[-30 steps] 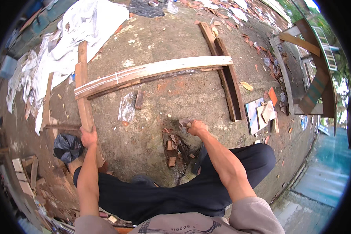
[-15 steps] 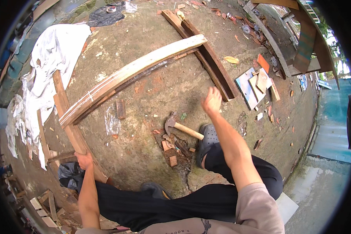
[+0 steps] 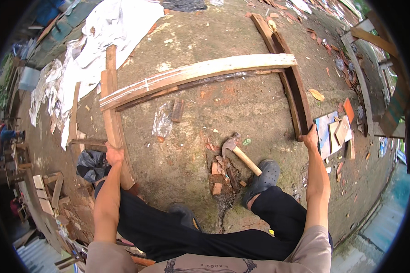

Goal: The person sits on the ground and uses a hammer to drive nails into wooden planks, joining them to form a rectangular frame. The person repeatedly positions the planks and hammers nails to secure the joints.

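Note:
A wooden frame lies on the ground, with a pale crossbeam (image 3: 200,75) joining two legs. My left hand (image 3: 115,154) is closed around the left leg (image 3: 111,125) near its close end, beside a black plastic bag (image 3: 92,164). At the close end of the dark right leg (image 3: 296,93), my right hand (image 3: 309,136) wraps its fingers over the wood. Between the legs, a claw hammer (image 3: 243,157) with a wooden handle rests against my grey clog (image 3: 266,177). Several small wood blocks (image 3: 217,188) lie near the hammer.
White cloth (image 3: 109,32) spreads at the far left, partly under the left leg's far end. Wood and tile pieces (image 3: 335,132) lie just right of my right hand. A short wood block (image 3: 177,110) sits inside the frame. A wooden structure (image 3: 392,91) stands at the far right.
My right hand has moved from the air down onto the right leg's close end and closed on it. The left hand keeps its hold. The whole view has turned to the left.

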{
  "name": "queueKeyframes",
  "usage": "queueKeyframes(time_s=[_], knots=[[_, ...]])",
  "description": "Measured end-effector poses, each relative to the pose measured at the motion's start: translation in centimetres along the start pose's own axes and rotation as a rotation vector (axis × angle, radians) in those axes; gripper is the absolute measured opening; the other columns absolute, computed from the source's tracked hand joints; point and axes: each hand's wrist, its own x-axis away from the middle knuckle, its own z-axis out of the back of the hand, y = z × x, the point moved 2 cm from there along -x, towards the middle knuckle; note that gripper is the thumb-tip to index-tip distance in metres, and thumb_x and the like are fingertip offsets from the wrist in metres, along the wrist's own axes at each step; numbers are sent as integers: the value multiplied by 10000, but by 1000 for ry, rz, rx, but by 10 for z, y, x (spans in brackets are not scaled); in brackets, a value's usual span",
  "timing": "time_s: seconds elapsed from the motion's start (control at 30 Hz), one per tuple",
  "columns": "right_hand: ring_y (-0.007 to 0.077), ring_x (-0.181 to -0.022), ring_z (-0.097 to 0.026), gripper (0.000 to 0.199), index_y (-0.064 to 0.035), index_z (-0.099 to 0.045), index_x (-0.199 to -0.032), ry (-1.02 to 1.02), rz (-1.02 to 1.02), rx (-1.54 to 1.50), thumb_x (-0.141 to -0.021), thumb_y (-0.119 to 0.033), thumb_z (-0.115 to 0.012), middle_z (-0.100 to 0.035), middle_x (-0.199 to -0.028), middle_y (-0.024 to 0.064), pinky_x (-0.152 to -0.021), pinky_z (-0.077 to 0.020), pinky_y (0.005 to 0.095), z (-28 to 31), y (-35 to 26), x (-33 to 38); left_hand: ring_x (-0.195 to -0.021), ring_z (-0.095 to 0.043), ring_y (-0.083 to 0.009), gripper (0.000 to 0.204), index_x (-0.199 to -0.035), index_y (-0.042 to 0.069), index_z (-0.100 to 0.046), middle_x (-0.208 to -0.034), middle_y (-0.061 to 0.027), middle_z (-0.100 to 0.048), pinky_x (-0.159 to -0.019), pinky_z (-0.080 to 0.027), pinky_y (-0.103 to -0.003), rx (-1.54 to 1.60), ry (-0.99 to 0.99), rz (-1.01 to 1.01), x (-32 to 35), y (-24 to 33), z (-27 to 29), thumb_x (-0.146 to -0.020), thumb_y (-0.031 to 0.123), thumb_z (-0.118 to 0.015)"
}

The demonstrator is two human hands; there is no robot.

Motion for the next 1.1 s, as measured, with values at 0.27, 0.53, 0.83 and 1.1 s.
queueKeyframes(time_s=[0.27, 0.53, 0.83, 1.1], knots=[[424, -1027, -649, 733, -24, -452, -1195, -54, 96, -156, -603, -61, -882, -669, -1082, 223, -898, -501, 450, 0, 24, -16, -990, -665, -462, 536, -1144, 93, -462, -1011, -269, -699, -869, -525, -508, 47, -25, -10, 4, 1, 0, -752, 288, -771], [425, -1041, -649, 729, -12, -450, -1255, 21, 93, -104, -665, -102, -868, -666, -1124, 241, -902, -504, 456, 3, 22, -5, -998, -662, -459, 542, -1161, 96, -450, -1008, -273, -696, -870, -520, -508, 82, -24, -6, 6, 6, 5, -761, 296, -757], [431, -1061, -637, 780, -16, -424, -1270, -9, 57, -125, -632, -76, -867, -651, -1138, 247, -921, -505, 453, 4, 8, 0, -969, -663, -478, 547, -1166, 75, -454, -973, -281, -697, -846, -522, -529, 107, 20, -20, 8, 1, 4, -758, 276, -758], [482, -1052, -622, 788, 16, -343, -1238, 0, 85, 40, -667, -94, -875, -634, -1105, 310, -912, -511, 486, -4, 20, -9, -961, -662, -480, 544, -1164, 70, -455, -971, -286, -693, -839, -519, -534, 69, 39, -5, 16, 14, 9, -756, 276, -751]])
